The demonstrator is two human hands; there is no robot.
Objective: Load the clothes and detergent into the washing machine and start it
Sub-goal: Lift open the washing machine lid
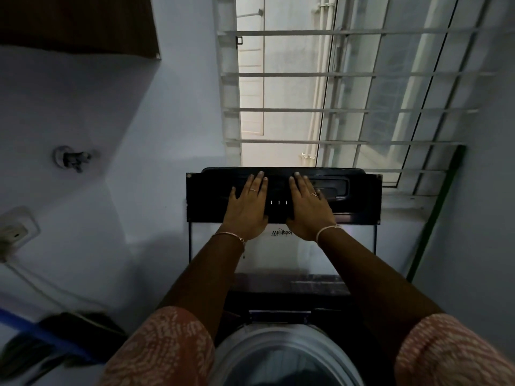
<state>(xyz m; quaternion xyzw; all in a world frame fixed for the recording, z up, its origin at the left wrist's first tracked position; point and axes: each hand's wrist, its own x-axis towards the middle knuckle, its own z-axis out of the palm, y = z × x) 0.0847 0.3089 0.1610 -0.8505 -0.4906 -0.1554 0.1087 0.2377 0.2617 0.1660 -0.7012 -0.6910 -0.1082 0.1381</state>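
The top-loading washing machine stands in front of me with its lid (pixel 281 246) raised upright against the window. The lid has a black top band and a glass pane with a brand name on it. My left hand (pixel 246 208) and my right hand (pixel 309 208) lie flat on the black band, side by side, fingers spread and pointing up. Neither hand holds anything. Below my arms the drum opening (pixel 287 355) shows a pale grey rim. What lies inside the drum is too dark to tell. No detergent is in view.
A barred window (pixel 348 93) fills the wall behind the machine. A tap (pixel 73 158) sticks out of the left wall, with a wall socket and cable (pixel 14 232) lower down. Dark cloth and a blue pole (pixel 50 341) lie at lower left. A green pole (pixel 434 218) leans at the right.
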